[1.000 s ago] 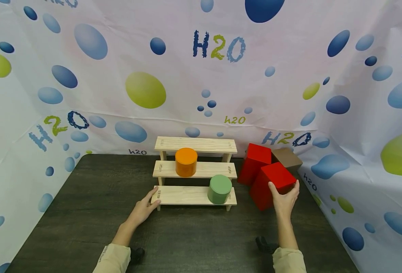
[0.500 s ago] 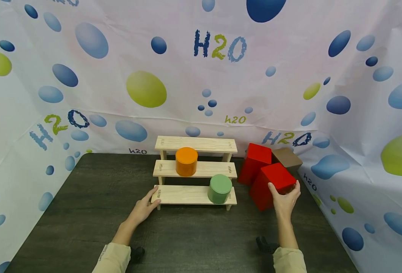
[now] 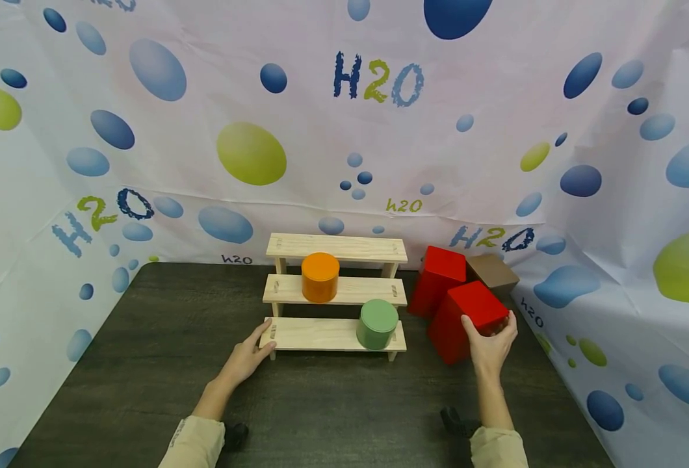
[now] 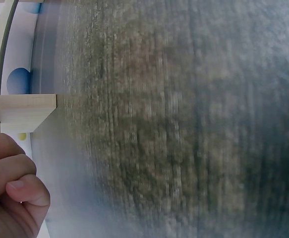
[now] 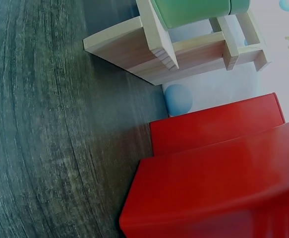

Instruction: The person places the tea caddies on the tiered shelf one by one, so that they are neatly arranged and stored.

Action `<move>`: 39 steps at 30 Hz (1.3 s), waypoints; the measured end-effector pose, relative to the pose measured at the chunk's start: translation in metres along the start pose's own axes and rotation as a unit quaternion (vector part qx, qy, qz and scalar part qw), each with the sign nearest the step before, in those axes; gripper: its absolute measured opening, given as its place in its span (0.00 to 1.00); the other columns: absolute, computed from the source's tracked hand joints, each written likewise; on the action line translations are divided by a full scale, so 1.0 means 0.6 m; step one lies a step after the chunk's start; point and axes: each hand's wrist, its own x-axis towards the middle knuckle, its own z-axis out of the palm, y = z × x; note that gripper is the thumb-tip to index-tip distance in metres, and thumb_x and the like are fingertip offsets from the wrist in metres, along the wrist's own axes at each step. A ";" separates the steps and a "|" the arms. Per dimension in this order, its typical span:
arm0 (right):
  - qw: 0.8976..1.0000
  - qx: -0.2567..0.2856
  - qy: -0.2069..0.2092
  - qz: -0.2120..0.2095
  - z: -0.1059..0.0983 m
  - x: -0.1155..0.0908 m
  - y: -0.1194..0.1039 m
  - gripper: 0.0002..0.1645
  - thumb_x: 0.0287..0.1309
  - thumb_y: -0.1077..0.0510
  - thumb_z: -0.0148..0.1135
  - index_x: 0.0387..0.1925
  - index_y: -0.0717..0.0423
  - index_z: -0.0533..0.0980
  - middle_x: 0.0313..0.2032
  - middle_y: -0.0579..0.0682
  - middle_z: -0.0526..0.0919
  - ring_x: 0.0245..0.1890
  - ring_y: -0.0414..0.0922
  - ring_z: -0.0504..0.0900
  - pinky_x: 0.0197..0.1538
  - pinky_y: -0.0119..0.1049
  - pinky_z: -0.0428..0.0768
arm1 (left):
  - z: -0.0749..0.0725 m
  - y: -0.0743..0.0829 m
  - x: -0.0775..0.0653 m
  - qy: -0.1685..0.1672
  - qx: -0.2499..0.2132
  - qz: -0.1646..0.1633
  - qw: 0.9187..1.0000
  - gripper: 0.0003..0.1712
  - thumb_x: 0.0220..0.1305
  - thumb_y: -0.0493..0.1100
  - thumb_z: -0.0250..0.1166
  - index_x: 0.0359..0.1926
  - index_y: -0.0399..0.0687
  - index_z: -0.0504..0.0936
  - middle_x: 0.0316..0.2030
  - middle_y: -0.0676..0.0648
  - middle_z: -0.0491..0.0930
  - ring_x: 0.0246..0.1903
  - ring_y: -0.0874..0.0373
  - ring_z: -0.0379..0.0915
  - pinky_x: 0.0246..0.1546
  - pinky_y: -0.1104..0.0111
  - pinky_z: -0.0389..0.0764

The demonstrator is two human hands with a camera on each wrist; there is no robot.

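A three-tier wooden stand (image 3: 315, 333) is on the dark table. My left hand (image 3: 243, 359) holds the left end of its lowest board, with several fingers curled in the left wrist view. On the middle tier is an orange round tin (image 3: 320, 278); a green round tin (image 3: 377, 325) is near the right end of the lowest tier. To the stand's right, my right hand (image 3: 489, 344) grips the front red box (image 3: 451, 322) near its top, thumb on the left and fingers at the right corner. In the right wrist view that box (image 5: 213, 173) fills the lower right.
A second red box (image 3: 436, 283) stands close behind the front one, beside the stand. A brown box (image 3: 493, 272) is at the back right. The table (image 3: 321, 409) meets a patterned sheet (image 3: 309, 130) behind and at both sides.
The front red box has shifted very slightly toward the person, with my right hand on it. My left hand, the stand and both tins keep their places.
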 end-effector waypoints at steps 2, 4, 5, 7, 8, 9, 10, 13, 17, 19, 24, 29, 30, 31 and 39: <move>1.000 0.002 0.002 -0.002 0.000 -0.001 -0.002 0.58 0.45 0.52 0.70 0.69 0.56 0.44 0.62 0.58 0.54 0.59 0.54 0.57 0.61 0.51 0.57 | 0.000 0.000 0.000 0.000 0.001 0.000 1.000 0.37 0.65 0.52 0.55 0.69 0.46 0.54 0.13 0.50 0.65 0.12 0.62 0.51 0.17 0.69 0.58; 1.000 0.007 0.002 -0.006 0.000 -0.002 -0.006 0.58 0.45 0.53 0.70 0.69 0.56 0.44 0.62 0.58 0.54 0.59 0.54 0.57 0.61 0.51 0.57 | 0.000 0.000 -0.001 0.000 0.001 0.001 1.000 0.37 0.65 0.52 0.55 0.69 0.46 0.53 0.13 0.50 0.66 0.12 0.62 0.51 0.17 0.69 0.58; 1.000 0.009 0.003 -0.008 0.000 -0.002 -0.008 0.58 0.45 0.53 0.70 0.69 0.56 0.44 0.62 0.58 0.54 0.59 0.54 0.57 0.61 0.51 0.57 | 0.000 0.000 -0.001 0.001 0.000 0.001 1.000 0.37 0.65 0.52 0.55 0.69 0.46 0.53 0.13 0.51 0.65 0.12 0.62 0.51 0.17 0.70 0.58; 1.000 0.012 0.004 -0.010 0.000 -0.003 -0.012 0.57 0.45 0.53 0.70 0.69 0.56 0.44 0.62 0.58 0.54 0.59 0.53 0.57 0.60 0.51 0.57 | 0.000 0.000 -0.002 0.002 0.001 0.002 1.000 0.37 0.65 0.52 0.56 0.69 0.46 0.54 0.12 0.51 0.64 0.11 0.62 0.51 0.17 0.70 0.58; 1.000 0.012 0.005 -0.012 0.000 -0.004 -0.015 0.57 0.45 0.54 0.70 0.69 0.56 0.45 0.62 0.58 0.54 0.59 0.53 0.57 0.60 0.51 0.57 | 0.000 0.000 -0.002 0.002 0.001 0.003 1.000 0.37 0.65 0.52 0.56 0.69 0.46 0.54 0.12 0.52 0.63 0.11 0.62 0.50 0.16 0.70 0.57; 1.000 0.014 0.006 -0.013 0.000 -0.005 -0.018 0.57 0.45 0.54 0.70 0.69 0.56 0.45 0.62 0.57 0.54 0.59 0.53 0.57 0.60 0.50 0.58 | 0.000 0.000 -0.002 0.002 0.001 0.004 1.000 0.37 0.64 0.52 0.56 0.69 0.46 0.54 0.11 0.52 0.62 0.11 0.62 0.50 0.16 0.70 0.57; 1.000 0.014 0.008 -0.015 -0.001 -0.005 -0.020 0.57 0.45 0.55 0.70 0.69 0.56 0.45 0.62 0.58 0.54 0.59 0.53 0.57 0.60 0.50 0.58 | 0.000 -0.001 -0.002 0.002 0.002 0.006 1.000 0.37 0.64 0.53 0.56 0.69 0.46 0.54 0.11 0.52 0.61 0.11 0.63 0.50 0.16 0.70 0.58; 1.000 0.016 0.011 -0.018 -0.001 -0.007 -0.028 0.56 0.46 0.56 0.69 0.69 0.56 0.46 0.62 0.58 0.55 0.58 0.53 0.58 0.59 0.50 0.58 | 0.000 0.000 -0.002 0.002 0.000 0.006 1.000 0.37 0.64 0.53 0.56 0.69 0.46 0.54 0.11 0.53 0.61 0.12 0.62 0.50 0.17 0.70 0.58; 0.999 0.023 0.011 -0.020 -0.003 -0.007 -0.038 0.55 0.46 0.58 0.69 0.69 0.55 0.46 0.62 0.58 0.54 0.59 0.52 0.57 0.60 0.50 0.57 | 0.000 0.000 -0.002 0.001 0.001 0.007 1.000 0.37 0.64 0.53 0.56 0.69 0.46 0.54 0.12 0.51 0.64 0.12 0.61 0.51 0.17 0.69 0.58; 0.999 0.025 0.009 -0.020 -0.005 -0.006 -0.042 0.54 0.46 0.59 0.68 0.69 0.55 0.46 0.62 0.57 0.54 0.59 0.52 0.56 0.61 0.50 0.56 | 0.000 0.000 -0.001 0.001 0.002 0.006 1.000 0.37 0.64 0.52 0.56 0.69 0.46 0.54 0.13 0.50 0.66 0.13 0.61 0.53 0.18 0.69 0.59; 0.999 0.040 0.007 -0.029 -0.007 -0.005 -0.058 0.53 0.46 0.60 0.68 0.69 0.54 0.48 0.63 0.55 0.54 0.60 0.49 0.56 0.62 0.49 0.56 | 0.000 -0.001 -0.001 0.001 0.001 0.007 1.000 0.37 0.65 0.52 0.56 0.69 0.45 0.54 0.17 0.48 0.72 0.14 0.60 0.56 0.19 0.68 0.60; 0.998 0.050 0.008 -0.037 -0.006 -0.007 -0.073 0.52 0.47 0.60 0.68 0.69 0.53 0.49 0.62 0.54 0.55 0.58 0.45 0.57 0.59 0.40 0.61 | -0.002 -0.001 0.000 0.000 0.002 0.003 1.000 0.36 0.65 0.51 0.55 0.69 0.46 0.54 0.19 0.48 0.74 0.15 0.59 0.57 0.19 0.67 0.60; 0.998 0.051 0.008 -0.038 -0.006 -0.007 -0.076 0.51 0.47 0.60 0.68 0.69 0.52 0.50 0.62 0.53 0.55 0.57 0.45 0.57 0.57 0.38 0.62 | -0.002 -0.001 -0.001 -0.001 0.002 0.001 1.000 0.36 0.65 0.52 0.55 0.69 0.46 0.54 0.19 0.48 0.74 0.15 0.59 0.57 0.19 0.67 0.60; 0.998 0.051 0.008 -0.039 -0.005 -0.007 -0.078 0.51 0.48 0.60 0.67 0.69 0.52 0.50 0.62 0.53 0.56 0.57 0.44 0.58 0.57 0.37 0.63 | -0.002 -0.001 -0.001 -0.001 0.002 -0.001 1.000 0.37 0.65 0.52 0.55 0.69 0.46 0.54 0.20 0.48 0.74 0.15 0.59 0.58 0.20 0.67 0.60; 0.996 0.073 0.008 -0.049 -0.005 -0.010 -0.101 0.49 0.48 0.61 0.66 0.68 0.51 0.51 0.61 0.53 0.56 0.55 0.44 0.59 0.57 0.37 0.61 | -0.002 0.000 -0.001 -0.001 0.003 -0.001 1.000 0.37 0.64 0.53 0.56 0.69 0.45 0.54 0.24 0.45 0.78 0.17 0.59 0.62 0.21 0.68 0.62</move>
